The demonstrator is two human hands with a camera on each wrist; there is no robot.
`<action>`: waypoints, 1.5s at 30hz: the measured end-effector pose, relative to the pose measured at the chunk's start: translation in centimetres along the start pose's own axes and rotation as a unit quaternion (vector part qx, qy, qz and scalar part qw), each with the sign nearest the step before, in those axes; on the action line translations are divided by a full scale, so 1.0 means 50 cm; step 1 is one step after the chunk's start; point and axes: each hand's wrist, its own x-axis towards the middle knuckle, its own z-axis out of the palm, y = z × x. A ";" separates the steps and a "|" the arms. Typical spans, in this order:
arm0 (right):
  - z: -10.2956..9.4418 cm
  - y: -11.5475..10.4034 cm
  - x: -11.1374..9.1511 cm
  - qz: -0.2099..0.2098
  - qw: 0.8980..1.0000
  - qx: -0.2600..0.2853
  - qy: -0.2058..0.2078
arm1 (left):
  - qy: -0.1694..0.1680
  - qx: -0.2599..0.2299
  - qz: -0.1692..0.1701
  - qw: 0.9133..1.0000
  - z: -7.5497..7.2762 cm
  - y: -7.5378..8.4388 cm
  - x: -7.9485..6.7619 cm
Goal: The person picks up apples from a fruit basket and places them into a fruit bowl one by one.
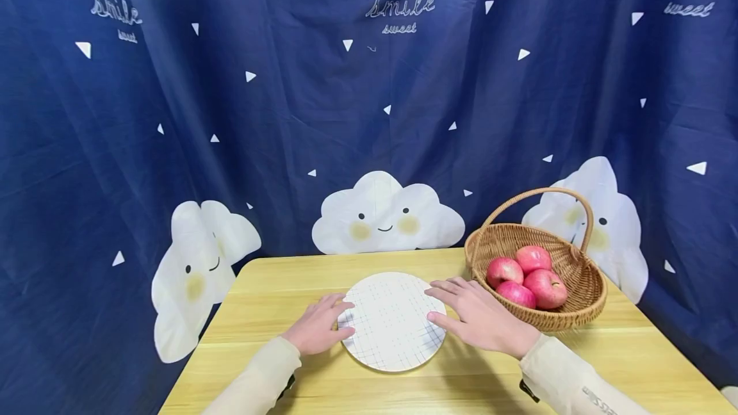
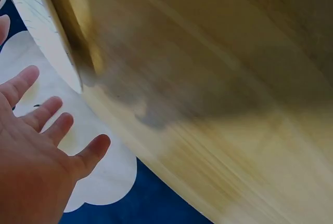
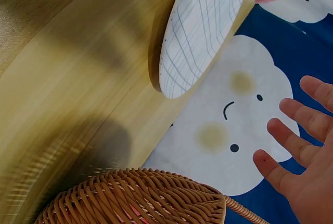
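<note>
A round white plate with thin blue grid lines (image 1: 393, 322) lies on the wooden table, between my two hands. My left hand (image 1: 321, 325) is at its left edge, fingers extended and spread. In the left wrist view the left hand (image 2: 36, 151) shows straight, parted fingers holding nothing. Over on the plate's right edge is my right hand (image 1: 481, 317), its fingers stretched toward the plate. The right wrist view shows the right hand (image 3: 307, 146) with spread fingers and a bare palm side, apart from the plate (image 3: 195, 37).
A wicker basket (image 1: 588, 287) with a tall arched handle (image 1: 539, 191) stands at the right, close behind my right hand. Several red apples (image 1: 544, 288) lie in it. The wooden table (image 1: 282, 280) ends before a dark blue curtain (image 1: 300, 120) printed with clouds.
</note>
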 end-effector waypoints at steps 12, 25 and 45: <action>0.000 0.003 -0.006 0.007 1.000 0.009 0.000 | -0.029 -0.004 -0.027 0.999 0.010 -0.025 0.009; 0.003 0.005 -0.008 0.005 1.000 0.012 0.001 | -0.043 -0.016 -0.038 0.998 0.012 -0.034 0.014; -0.034 0.021 -0.019 0.023 1.000 0.000 0.013 | -0.052 -0.018 -0.049 0.997 0.046 -0.055 0.025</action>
